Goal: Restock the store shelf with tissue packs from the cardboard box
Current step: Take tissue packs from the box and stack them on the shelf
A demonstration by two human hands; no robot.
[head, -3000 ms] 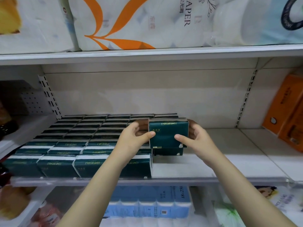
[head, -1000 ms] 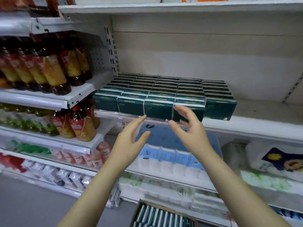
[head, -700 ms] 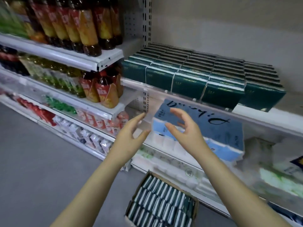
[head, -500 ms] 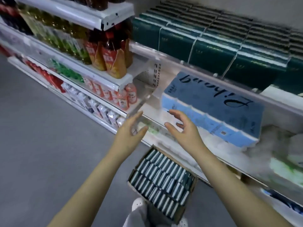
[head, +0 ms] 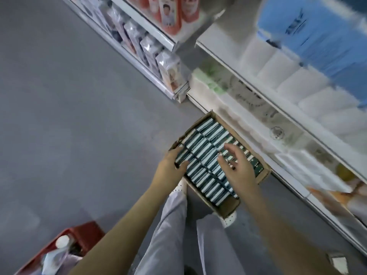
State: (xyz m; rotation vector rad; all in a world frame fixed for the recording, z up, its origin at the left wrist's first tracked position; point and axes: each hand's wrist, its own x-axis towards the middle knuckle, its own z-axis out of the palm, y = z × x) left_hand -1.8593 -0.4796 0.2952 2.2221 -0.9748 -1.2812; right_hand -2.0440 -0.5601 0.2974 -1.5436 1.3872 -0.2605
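On the grey shop floor (head: pixel 69 116) beside the shelves (head: pixel 250 82), a cardboard box (head: pixel 228 210) lies nearly full of green tissue packs (head: pixel 202 155); left hand (head: pixel 170 166) grips edge packs, right hand (head: pixel 240 171) spread wide above, so much restocking likely remains.

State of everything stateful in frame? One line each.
cardboard box: open, on the floor, holding packs
tissue packs: on edge, in rows inside the box
left hand: grips packs at the box's left edge
right hand: open, fingers spread over the packs
red basket: on the floor, bottle inside
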